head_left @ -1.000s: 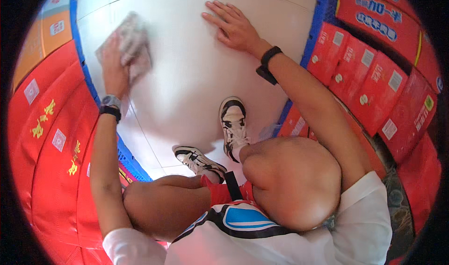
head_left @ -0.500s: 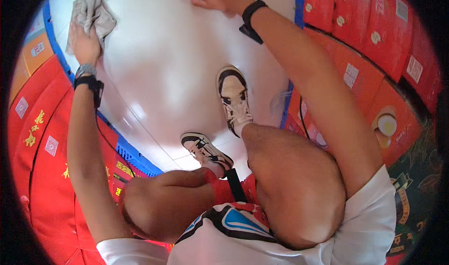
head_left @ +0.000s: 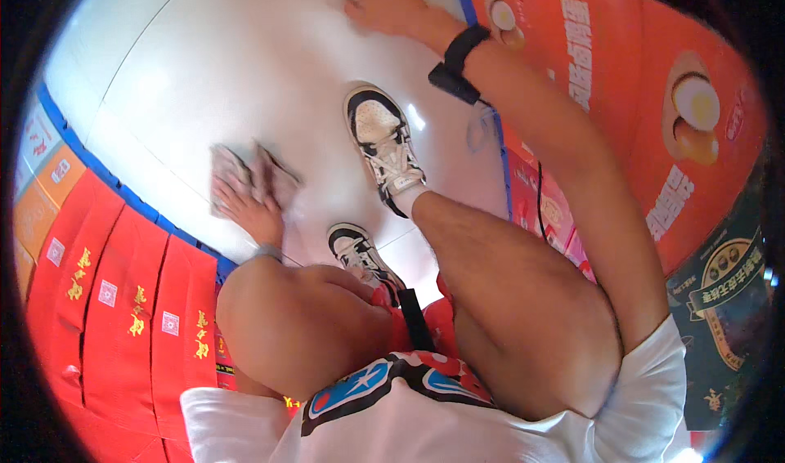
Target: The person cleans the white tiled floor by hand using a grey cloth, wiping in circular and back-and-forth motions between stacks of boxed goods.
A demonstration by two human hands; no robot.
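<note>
A crumpled greyish-pink cloth [head_left: 276,177] lies on the pale tiled floor [head_left: 188,79], left of my feet. My left hand [head_left: 252,216] presses on it from the near side, its fingers bent over the folds; part of the cloth and hand is smeared by motion. Beyond my left knee the wristband shows, while the knee hides most of that forearm. Toward the far edge of view, my right hand [head_left: 380,4] is over the floor with its fingers apart and nothing in them. Whether its fingertips touch the floor, I cannot tell.
My two black-and-white sneakers [head_left: 380,136] stand on the floor between stacked boxes. Red boxes [head_left: 123,299] line the left side, orange boxes [head_left: 609,79] the right, with a dark green box [head_left: 719,324] nearer me. Blue edging [head_left: 123,189] runs along the stacks' bases.
My left hand has drawn the cloth nearer and to the right, toward my feet. My right hand has shifted slightly right in the picture. The view itself has also turned and moved.
</note>
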